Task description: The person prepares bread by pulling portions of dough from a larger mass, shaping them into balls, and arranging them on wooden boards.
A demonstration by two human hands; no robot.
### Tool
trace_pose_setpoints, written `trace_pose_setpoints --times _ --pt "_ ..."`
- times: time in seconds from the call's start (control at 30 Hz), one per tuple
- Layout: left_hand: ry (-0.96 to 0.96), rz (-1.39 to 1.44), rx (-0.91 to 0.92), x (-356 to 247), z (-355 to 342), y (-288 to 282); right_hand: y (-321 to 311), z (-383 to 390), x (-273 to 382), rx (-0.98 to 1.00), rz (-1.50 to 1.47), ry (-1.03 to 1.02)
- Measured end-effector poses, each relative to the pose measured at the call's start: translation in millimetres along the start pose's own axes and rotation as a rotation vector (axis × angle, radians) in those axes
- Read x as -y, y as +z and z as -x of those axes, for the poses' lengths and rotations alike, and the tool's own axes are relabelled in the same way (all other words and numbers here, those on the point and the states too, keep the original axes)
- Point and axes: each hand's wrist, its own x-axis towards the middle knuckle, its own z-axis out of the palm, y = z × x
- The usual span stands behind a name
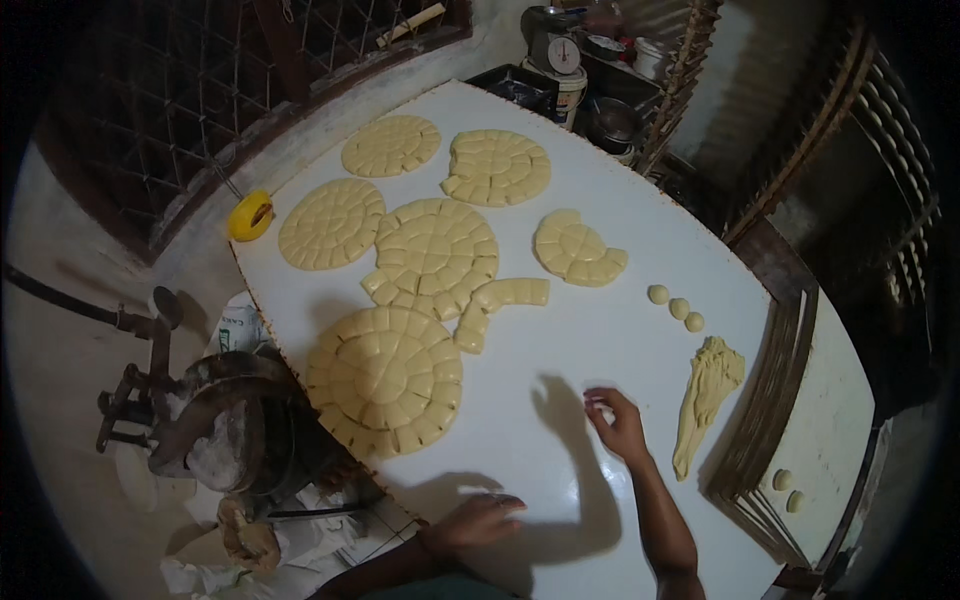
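Observation:
Over the near part of the white table [540,420], my left hand [478,522] points its stretched fingers to the right and holds nothing. My right hand [617,424] hovers farther forward, fingers bent and parted from the thumb, with nothing visible between them. Nearest ahead on the left lies a large dough round [385,380] scored into segments. A curved strip of dough pieces [500,295] rests beside another cut round [437,255]. A smaller, partly used round [575,248] lies beyond. To the right are three dough balls [679,308] and a ragged dough lump [708,395].
More cut rounds [392,146] cover the table's far left. A yellow ring-shaped object [250,216] sits at its left edge. Stacked trays [770,420] line the right edge, beside a pale board [835,430] with two dough balls. Machinery [235,420] stands left; a scale [555,52] is behind.

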Motion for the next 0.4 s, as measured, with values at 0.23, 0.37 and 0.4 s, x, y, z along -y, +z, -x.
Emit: trace_pose_setpoints --times 0.23,0.37,0.4 --pt "-0.101 -0.115 -0.186 34 -45 -161 106 -232 -33 0.325 0.924 -0.004" --pt "0.044 -0.079 -0.275 41 -121 -192 114 -222 -60 0.237 0.610 0.289" --pt "0.030 -0.117 -0.331 55 -148 -195 88 -231 -49 0.163 0.630 0.295"
